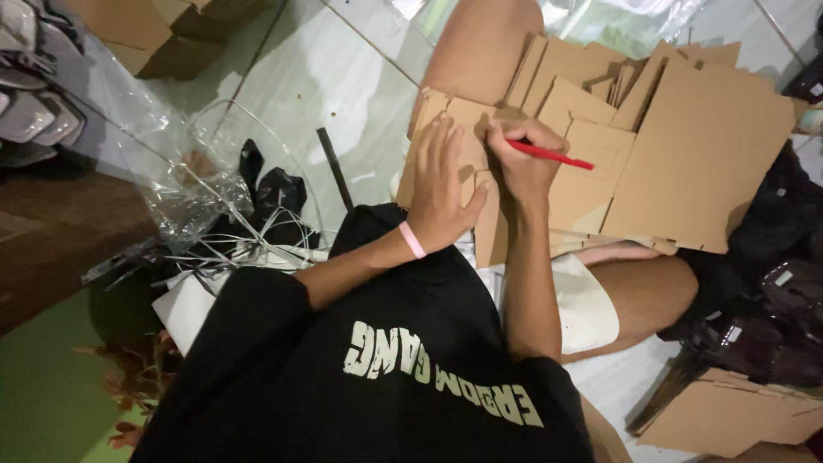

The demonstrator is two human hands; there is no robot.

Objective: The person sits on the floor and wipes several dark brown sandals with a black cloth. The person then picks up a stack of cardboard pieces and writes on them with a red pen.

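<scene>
The right hand's fingers [514, 137] pinch a red pencil [550, 155], its tip hidden against the cardboard piece [467, 129] on the lap. The left hand's fingers [439, 150] lie spread flat just beside, pinning it. Marking looks underway; a heap of cardboard cutouts [686, 146] waits beyond.

Cardboard stack [686, 154] sits on the person's lap, spreading toward the right edge of the floor [326, 86]. Left hand [441, 193] lies flat on the stack's left end; right hand [523, 159] just right of it, pen [549, 155] gripped, tip on the cardboard. Plastic wrap and straps [214, 214] lie left of the lap. Box [163, 30] at top-left corner; more cardboard [729, 416] at bottom-right.
</scene>
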